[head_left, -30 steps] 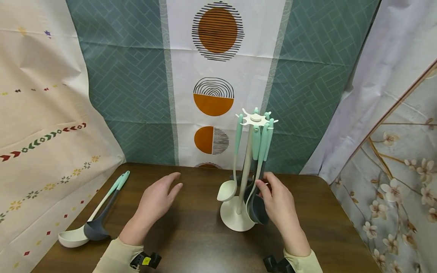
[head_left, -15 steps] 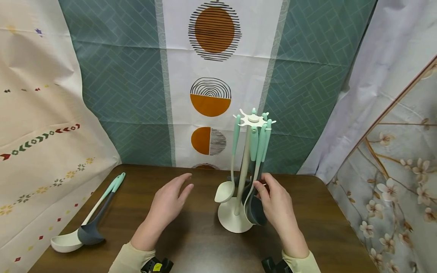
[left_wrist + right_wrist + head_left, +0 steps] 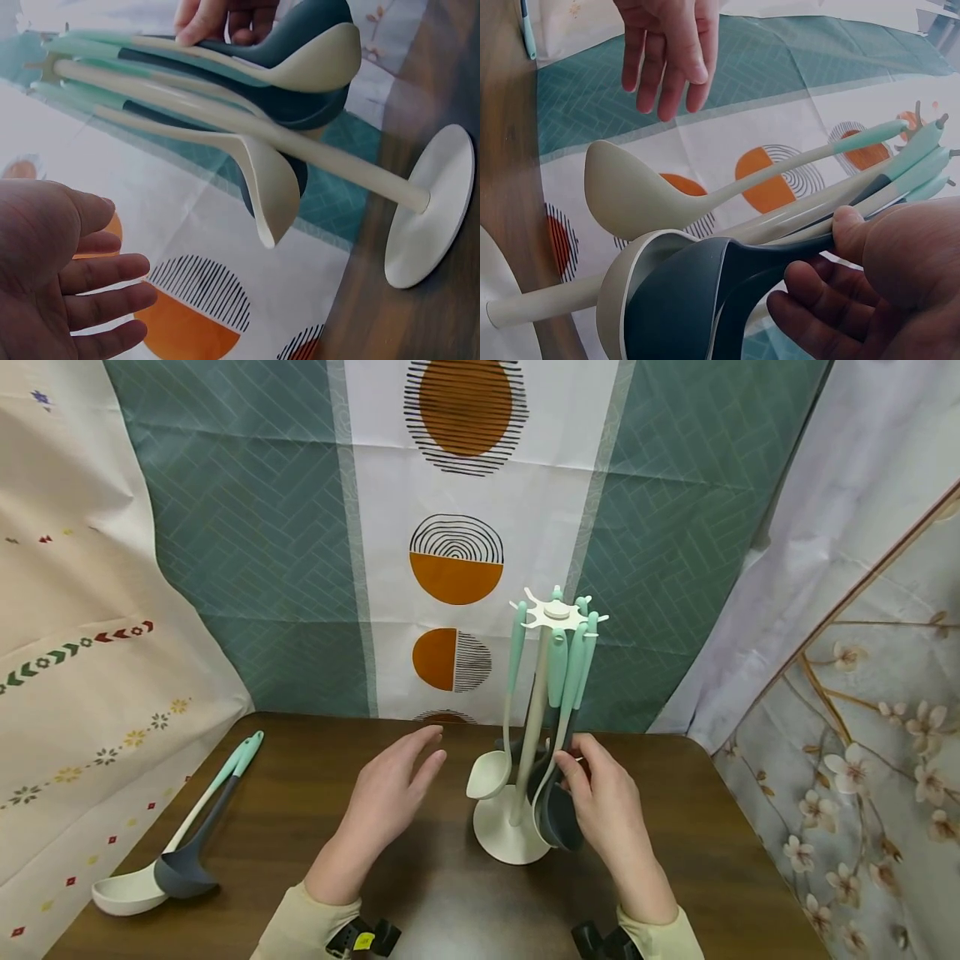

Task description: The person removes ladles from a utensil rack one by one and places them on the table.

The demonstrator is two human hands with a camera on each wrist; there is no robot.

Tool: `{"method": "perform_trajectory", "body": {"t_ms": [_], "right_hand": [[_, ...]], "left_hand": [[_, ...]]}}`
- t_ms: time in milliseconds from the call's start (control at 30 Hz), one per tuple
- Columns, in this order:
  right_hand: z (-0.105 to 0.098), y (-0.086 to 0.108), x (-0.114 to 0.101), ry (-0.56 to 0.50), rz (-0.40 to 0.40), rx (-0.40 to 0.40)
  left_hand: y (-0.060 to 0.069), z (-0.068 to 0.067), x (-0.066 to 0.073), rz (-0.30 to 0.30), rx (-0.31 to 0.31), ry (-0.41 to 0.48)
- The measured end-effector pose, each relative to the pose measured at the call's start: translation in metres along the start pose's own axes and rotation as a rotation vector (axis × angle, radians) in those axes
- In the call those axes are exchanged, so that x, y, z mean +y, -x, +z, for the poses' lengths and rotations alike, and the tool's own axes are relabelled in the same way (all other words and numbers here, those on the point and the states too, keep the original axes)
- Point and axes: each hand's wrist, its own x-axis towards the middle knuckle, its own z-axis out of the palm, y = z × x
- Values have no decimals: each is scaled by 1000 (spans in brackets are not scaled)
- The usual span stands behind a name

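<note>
A cream utensil stand [image 3: 495, 843] with a round base and a hooked top stands upright on the table, hung with several mint-handled utensils. My right hand [image 3: 611, 802] is at its right side, pinching the stem of a dark grey ladle [image 3: 675, 307] between thumb and fingers. A cream ladle [image 3: 330, 60] hangs against that one. On the stand's left side hangs a cream ladle with a pointed lip [image 3: 487, 775]. My left hand [image 3: 386, 793] is raised left of the stand, fingers extended and apart, touching nothing. Utensils at the back are partly hidden.
At the table's left lie a cream ladle [image 3: 123, 893] and a dark grey ladle [image 3: 183, 872], overlapping, mint handles pointing away. Patterned cloths hang behind the brown table [image 3: 300, 760] and along both its sides.
My left hand has moved right, nearer the stand. My right hand keeps its hold on the dark grey ladle, and the stand has stayed put. The head view has shifted slightly.
</note>
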Motion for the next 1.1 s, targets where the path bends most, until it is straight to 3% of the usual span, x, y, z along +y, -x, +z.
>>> {"method": "perform_trajectory", "body": {"t_ms": [500,900,1100], "right_hand": [[0,-1,-1,-5,0,8],[0,0,-2,-3,20,9],[2,0,-2,5,11,17]], "left_hand": [[-14,20,30,11,1,149],[-23,31,47,-6,-2,304],[-28,35,53,-27,-5,340]]}}
